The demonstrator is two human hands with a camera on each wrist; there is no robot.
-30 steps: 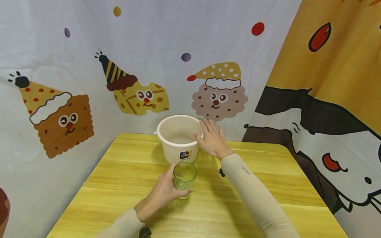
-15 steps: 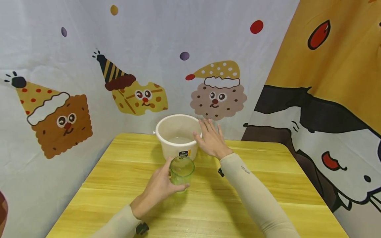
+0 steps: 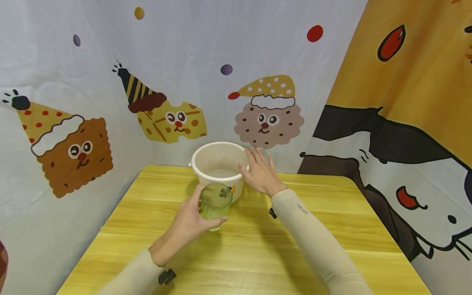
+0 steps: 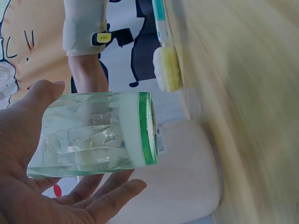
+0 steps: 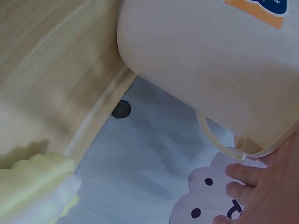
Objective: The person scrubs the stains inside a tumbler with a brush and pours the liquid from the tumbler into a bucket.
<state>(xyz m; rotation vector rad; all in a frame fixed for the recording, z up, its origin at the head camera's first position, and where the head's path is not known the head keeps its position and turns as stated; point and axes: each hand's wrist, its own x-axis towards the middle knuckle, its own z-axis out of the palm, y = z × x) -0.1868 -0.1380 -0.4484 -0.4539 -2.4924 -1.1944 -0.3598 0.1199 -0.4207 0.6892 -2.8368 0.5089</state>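
Note:
My left hand [image 3: 184, 223] grips a clear green drinking glass [image 3: 215, 213], thumb on its near side and fingers round the other. The glass is upright, mouth up, in front of a cream bucket [image 3: 239, 190]. In the left wrist view, its thick green-edged base [image 4: 144, 130] appears to be off the tabletop. My right hand [image 3: 261, 174] rests at the right rim of the bucket, fingers straight and spread. From the right wrist, I see the bucket's wall [image 5: 187, 51] and its pale handle [image 5: 212, 137] beside those fingers.
A yellow-and-white sponge head [image 4: 168, 69] on a white and teal handle [image 4: 160, 18] is to the bucket's right, hidden behind my right arm in the head view. The wood-grain table [image 3: 236, 266] backs onto a printed cartoon curtain [image 3: 206, 37].
My left hand has moved the glass forward and a little left, closer to the bucket. My right hand keeps its place on the rim. The whole head view shifts slightly.

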